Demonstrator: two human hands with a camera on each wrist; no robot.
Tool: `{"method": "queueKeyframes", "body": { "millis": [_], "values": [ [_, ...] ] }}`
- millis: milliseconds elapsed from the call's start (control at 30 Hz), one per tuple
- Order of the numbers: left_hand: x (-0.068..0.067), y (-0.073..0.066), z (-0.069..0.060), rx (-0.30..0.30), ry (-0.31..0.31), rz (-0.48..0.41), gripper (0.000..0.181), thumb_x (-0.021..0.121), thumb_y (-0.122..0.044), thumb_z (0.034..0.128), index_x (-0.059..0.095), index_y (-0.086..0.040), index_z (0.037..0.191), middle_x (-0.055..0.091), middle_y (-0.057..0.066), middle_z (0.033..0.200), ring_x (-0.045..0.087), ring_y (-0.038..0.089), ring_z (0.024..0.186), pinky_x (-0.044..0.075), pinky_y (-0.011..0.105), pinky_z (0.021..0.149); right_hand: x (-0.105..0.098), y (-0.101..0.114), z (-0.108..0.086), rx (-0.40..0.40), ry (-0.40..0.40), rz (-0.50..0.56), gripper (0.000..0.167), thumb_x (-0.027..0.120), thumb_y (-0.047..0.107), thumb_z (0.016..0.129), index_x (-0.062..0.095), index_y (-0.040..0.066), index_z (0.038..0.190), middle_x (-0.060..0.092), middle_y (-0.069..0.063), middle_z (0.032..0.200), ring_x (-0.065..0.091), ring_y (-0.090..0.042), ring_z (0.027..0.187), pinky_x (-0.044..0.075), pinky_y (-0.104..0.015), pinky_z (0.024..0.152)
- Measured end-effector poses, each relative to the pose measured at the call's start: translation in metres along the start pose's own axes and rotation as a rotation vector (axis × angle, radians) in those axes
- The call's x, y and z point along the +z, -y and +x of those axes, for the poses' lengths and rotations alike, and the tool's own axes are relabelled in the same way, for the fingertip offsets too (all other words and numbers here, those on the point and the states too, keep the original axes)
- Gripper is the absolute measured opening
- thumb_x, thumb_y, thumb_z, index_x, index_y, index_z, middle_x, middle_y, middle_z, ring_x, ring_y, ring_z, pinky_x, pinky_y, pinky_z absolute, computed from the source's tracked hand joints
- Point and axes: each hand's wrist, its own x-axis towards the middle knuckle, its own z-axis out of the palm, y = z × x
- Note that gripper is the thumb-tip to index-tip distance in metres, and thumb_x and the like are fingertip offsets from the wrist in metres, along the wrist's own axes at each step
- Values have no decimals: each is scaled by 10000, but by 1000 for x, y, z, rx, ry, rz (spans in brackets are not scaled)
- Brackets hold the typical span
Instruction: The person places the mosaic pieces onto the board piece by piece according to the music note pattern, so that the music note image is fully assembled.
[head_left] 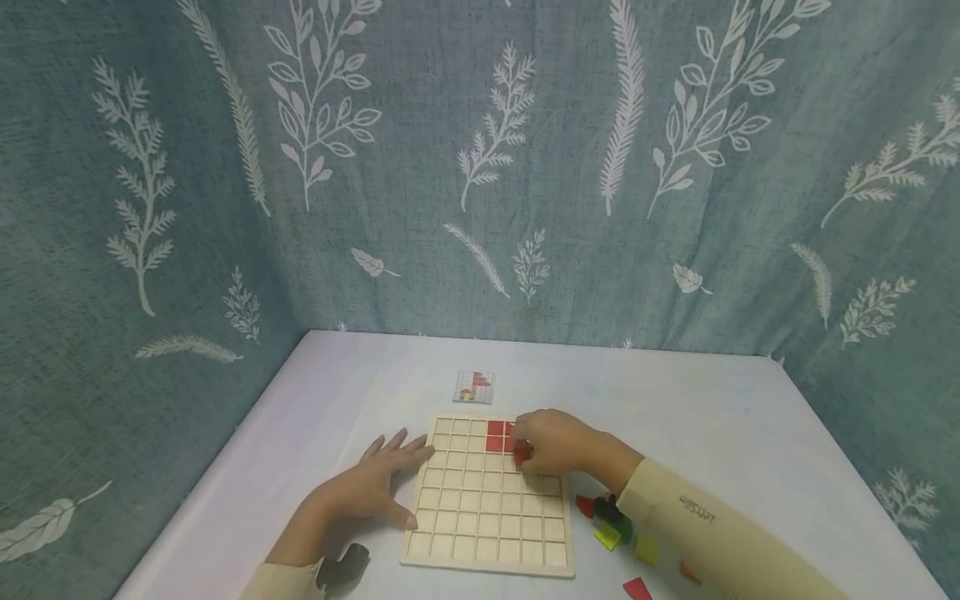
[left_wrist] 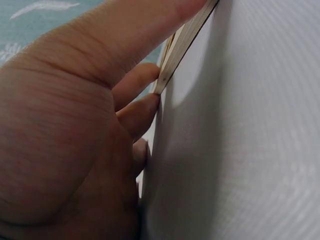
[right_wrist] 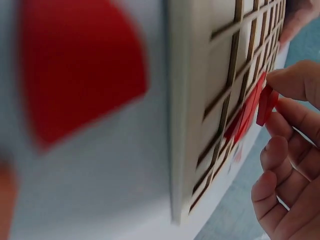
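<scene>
A pale wooden grid board [head_left: 480, 502] lies flat on the white table. Red pieces [head_left: 495, 435] fill some cells in its top rows. My right hand [head_left: 558, 443] is over the upper right of the board; in the right wrist view its thumb and finger pinch a small red piece [right_wrist: 267, 105] just above the red ones set in the grid. My left hand [head_left: 367, 486] is spread at the board's left side, fingers nearly straight, with fingertips and thumb touching its edge. The left wrist view shows those fingers [left_wrist: 137, 112] against the wooden edge [left_wrist: 176, 55].
Behind the board lies a small picture card [head_left: 474, 387] with a red and yellow pattern on a grid. Loose red, yellow [head_left: 607, 536], green and other pieces lie right of the board, partly under my right forearm. A leaf-patterned curtain [head_left: 420, 167] hangs behind and beside the table.
</scene>
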Motion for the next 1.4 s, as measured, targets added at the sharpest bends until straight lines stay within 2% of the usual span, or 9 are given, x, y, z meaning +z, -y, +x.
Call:
{"method": "queueKeyframes", "body": {
  "millis": [167,400,567,700,800,933,1100,1200,1400],
  "values": [
    [0,2,1,14,-7,-12,1130,817,-630,524,420,-198,1490,274,63,1575,22,372,1465,-64,582,1133,3,15,13,-7,31,2,92,764,220,803,689,229,856,520,163,755,485,-48,690,456,-233,642],
    [0,5,0,31,-11,1,1135,803,-648,528,413,-198,1494,273,51,1577,32,363,1466,-56,575,1137,8,26,22,-2,75,3,151,729,186,807,610,261,754,518,166,738,495,-42,684,454,-218,630],
    [1,2,-2,19,-8,-10,1139,811,-635,516,421,-192,1490,277,61,1575,33,370,1465,-57,580,1135,10,28,22,-42,50,-7,137,717,222,820,592,247,770,502,167,732,468,-36,667,432,-215,614],
    [0,1,-2,9,-10,-2,1140,808,-636,512,422,-196,1489,276,62,1575,32,372,1465,-56,580,1136,10,30,23,-102,8,-12,91,698,206,873,633,204,810,527,152,755,485,-23,681,456,-207,642],
    [-1,1,-2,13,-6,12,1132,799,-647,525,416,-201,1492,272,62,1576,34,372,1464,-52,580,1137,9,30,24,-120,-11,-22,56,710,182,883,669,196,848,569,155,802,539,-3,741,489,-198,708],
    [-1,1,1,23,-4,10,1127,795,-652,531,415,-202,1493,271,66,1576,33,369,1465,-53,577,1138,9,28,23,-91,0,-28,66,755,217,857,690,222,871,597,177,841,583,2,810,508,-215,768],
    [0,2,2,21,-2,-1,1129,804,-647,530,417,-202,1492,273,61,1576,30,364,1466,-55,573,1138,11,23,23,-41,10,-33,104,779,297,830,693,245,859,598,190,809,579,-8,776,512,-241,751],
    [1,2,1,5,1,9,1135,800,-652,519,415,-213,1493,272,47,1578,29,357,1468,-55,575,1138,14,21,22,-46,2,-10,116,784,293,827,679,246,841,594,186,777,556,-8,731,503,-229,712],
    [0,1,2,-4,-4,1,1137,807,-635,508,419,-216,1491,274,35,1578,28,352,1470,-66,579,1135,14,22,22,-66,-2,42,84,777,241,840,696,238,861,616,185,802,567,11,755,506,-204,713]
  ]
}}
